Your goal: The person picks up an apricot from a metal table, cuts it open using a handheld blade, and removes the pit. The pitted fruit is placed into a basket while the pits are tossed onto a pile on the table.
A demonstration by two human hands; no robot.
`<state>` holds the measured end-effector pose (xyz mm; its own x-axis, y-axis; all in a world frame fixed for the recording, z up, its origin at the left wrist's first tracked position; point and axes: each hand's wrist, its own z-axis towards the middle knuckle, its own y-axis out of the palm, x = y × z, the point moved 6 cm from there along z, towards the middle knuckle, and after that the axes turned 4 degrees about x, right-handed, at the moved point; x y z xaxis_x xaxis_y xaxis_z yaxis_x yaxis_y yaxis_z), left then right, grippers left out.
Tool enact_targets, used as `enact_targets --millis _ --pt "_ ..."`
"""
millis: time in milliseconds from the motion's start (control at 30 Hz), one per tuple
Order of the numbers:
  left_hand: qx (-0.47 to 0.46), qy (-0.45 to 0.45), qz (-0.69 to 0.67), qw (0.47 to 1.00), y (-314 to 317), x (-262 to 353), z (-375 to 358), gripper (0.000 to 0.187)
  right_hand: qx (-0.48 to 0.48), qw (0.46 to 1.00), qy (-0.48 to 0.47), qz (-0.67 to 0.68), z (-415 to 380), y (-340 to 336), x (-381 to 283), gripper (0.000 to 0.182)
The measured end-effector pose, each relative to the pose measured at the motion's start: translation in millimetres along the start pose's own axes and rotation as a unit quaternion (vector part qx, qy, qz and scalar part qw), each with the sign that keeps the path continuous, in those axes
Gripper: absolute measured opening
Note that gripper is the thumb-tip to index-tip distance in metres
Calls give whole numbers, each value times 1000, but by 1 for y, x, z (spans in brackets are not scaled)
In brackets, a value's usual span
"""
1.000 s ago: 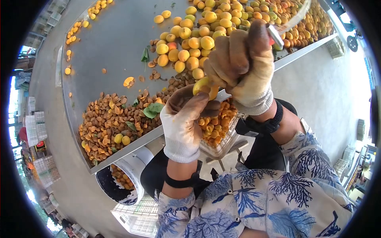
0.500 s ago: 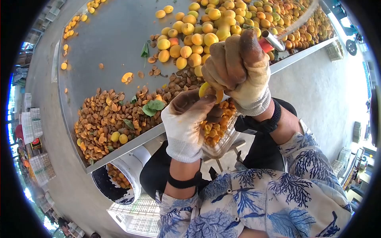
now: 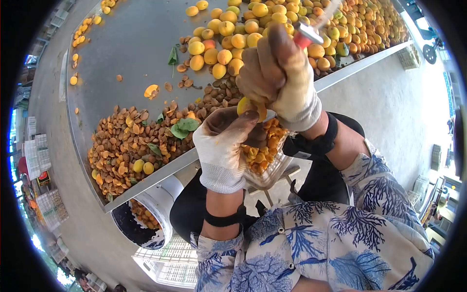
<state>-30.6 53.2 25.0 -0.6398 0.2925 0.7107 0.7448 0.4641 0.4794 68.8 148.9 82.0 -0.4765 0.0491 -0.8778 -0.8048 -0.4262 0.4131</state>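
Observation:
My left hand (image 3: 221,146), in a stained white glove, pinches a yellow-orange apricot (image 3: 244,105) between thumb and fingers. Right against that fruit is my gloved right hand (image 3: 282,80), closed in a fist around a red-handled tool (image 3: 302,40). The tool's metal end sticks out above the thumb, with a pale cord or tube rising from it; its working end is hidden by the fist and fruit. Below the hands, a crate (image 3: 272,179) holds opened orange apricot pieces (image 3: 260,155). Whole apricots (image 3: 226,28) lie on the metal table (image 3: 121,53) beyond.
Brown apricot pits (image 3: 126,141) are heaped along the table's near edge, with green leaves (image 3: 184,127) among them. Under that edge stands a white bucket (image 3: 168,194) with fruit pieces inside. A white plastic crate (image 3: 170,267) sits on the floor.
Both hands, still together at the apricot, appear slightly further left and higher in the view. The tool's metal end has tilted and shifted left. The table also shifts slightly in view.

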Motion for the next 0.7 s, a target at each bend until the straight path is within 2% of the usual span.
enact_targets --millis 67,100,200,233,333,367,400,467,500,533,600,633,700 --pt "-1 -2 3 1000 -1 -2 2 16 33 994 79 62 2 -7 10 62" --pt "0 -1 7 1000 -1 -2 2 16 10 998 49 28 2 -2 7 62" --pt "-4 5 0 1000 -1 1 1 16 20 1000 12 -7 3 2 3 62" --pt "-2 4 1 1000 -2 -1 1 16 11 996 69 49 4 2 6 62" --pt "5 18 47 999 -4 -4 2 22 0 996 84 29 3 0 11 62" --pt "0 15 42 999 -4 -5 1 22 -9 986 105 131 2 -4 18 35" --pt "-6 14 37 999 -5 -6 1 23 -10 986 102 132 2 -4 16 35" --pt "-10 7 42 999 -4 -6 1 20 -12 991 86 99 1 -4 11 29" --pt "-15 -1 46 999 -4 -5 3 17 -20 991 122 47 0 -5 6 26" --pt "-15 6 44 999 -5 -3 5 17 -26 992 119 46 2 -1 0 26" --pt "-38 -11 -11 999 -5 -6 9 19 12 992 97 -84 3 -2 -10 51" --pt "-40 -12 -10 999 -6 -5 9 21 -33 991 98 -90 5 -6 -14 48" --pt "-45 -16 -36 998 -7 -8 11 22 -20 992 90 -88 9 -13 -10 41"
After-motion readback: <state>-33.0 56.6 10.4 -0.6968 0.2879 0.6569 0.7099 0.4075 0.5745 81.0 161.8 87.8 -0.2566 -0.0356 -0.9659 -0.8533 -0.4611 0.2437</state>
